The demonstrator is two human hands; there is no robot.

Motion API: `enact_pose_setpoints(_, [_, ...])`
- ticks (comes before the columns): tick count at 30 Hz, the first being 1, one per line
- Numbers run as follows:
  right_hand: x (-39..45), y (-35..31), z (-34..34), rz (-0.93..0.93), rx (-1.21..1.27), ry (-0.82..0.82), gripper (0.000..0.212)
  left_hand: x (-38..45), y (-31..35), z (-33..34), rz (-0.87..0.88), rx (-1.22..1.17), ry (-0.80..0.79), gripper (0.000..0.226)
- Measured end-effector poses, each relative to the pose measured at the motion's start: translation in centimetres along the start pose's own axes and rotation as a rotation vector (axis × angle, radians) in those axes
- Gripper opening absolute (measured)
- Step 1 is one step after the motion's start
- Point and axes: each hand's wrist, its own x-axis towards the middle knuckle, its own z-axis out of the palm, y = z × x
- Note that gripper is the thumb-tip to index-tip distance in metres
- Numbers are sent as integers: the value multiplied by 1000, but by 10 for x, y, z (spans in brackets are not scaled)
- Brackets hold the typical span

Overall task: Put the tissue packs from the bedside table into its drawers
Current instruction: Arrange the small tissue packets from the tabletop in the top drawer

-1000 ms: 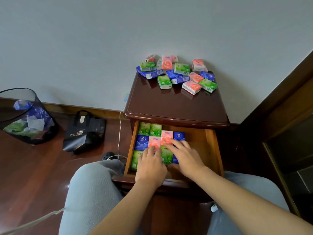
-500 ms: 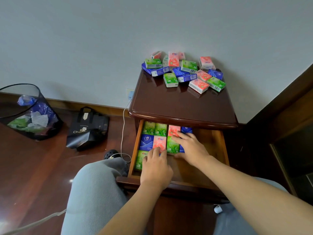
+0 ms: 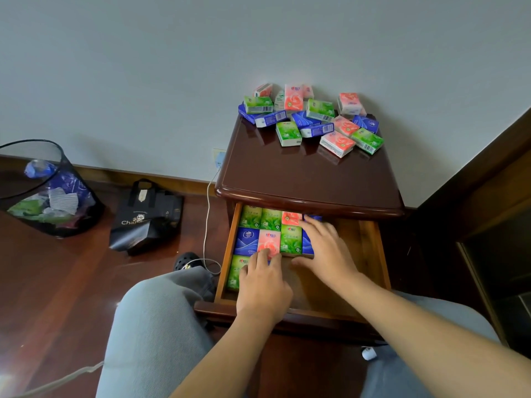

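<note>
Head view: both hands down in the open drawer (image 3: 370, 254), left hand (image 3: 263, 278) and right hand (image 3: 327, 248) with flat, straight fingers pressing the packed tissue packs (image 3: 270, 235), more heaped on the worktop (image 3: 304, 179), and a hard shove could buckle those rows.

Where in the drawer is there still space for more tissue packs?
The drawer has bare wood right of the right hand and along its front edge. Its left and back are crowded with packs, where the left hand rests.

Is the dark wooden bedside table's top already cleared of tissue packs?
No, a heap of green, pink and blue tissue packs lies on the tabletop.
</note>
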Motion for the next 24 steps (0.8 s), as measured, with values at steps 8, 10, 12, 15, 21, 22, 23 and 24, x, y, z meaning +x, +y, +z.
enact_pose_setpoints(8, [-14, 8, 25, 583, 163, 5, 111, -4, 3, -4, -7, 19, 8, 62])
enact_pose_setpoints(10, [-10, 11, 30, 590, 213, 19, 105, -4, 3, -5, -6, 16, 6, 62])
enact_pose_setpoints(12, [-6, 12, 32, 582, 251, 47, 96, -3, 4, -6, -7, 16, 0, 62])
enact_pose_setpoints(15, [-2, 11, 34, 568, 279, 86, 87, -4, 4, -6, -8, 28, -2, 62])
enact_pose_setpoints(21, [12, 10, 33, 568, 311, 139, 82, -3, 4, -5, -4, 29, -4, 62])
enact_pose_setpoints(22, [15, 10, 33, 572, 315, 144, 81, -3, 4, -4, -5, 26, -6, 62])
enact_pose_setpoints(23, [18, 9, 33, 576, 317, 148, 80, -3, 4, -4, -5, 23, -8, 62])
enact_pose_setpoints(24, [21, 9, 33, 579, 317, 154, 79, -3, 3, -4, -5, 20, -8, 62])
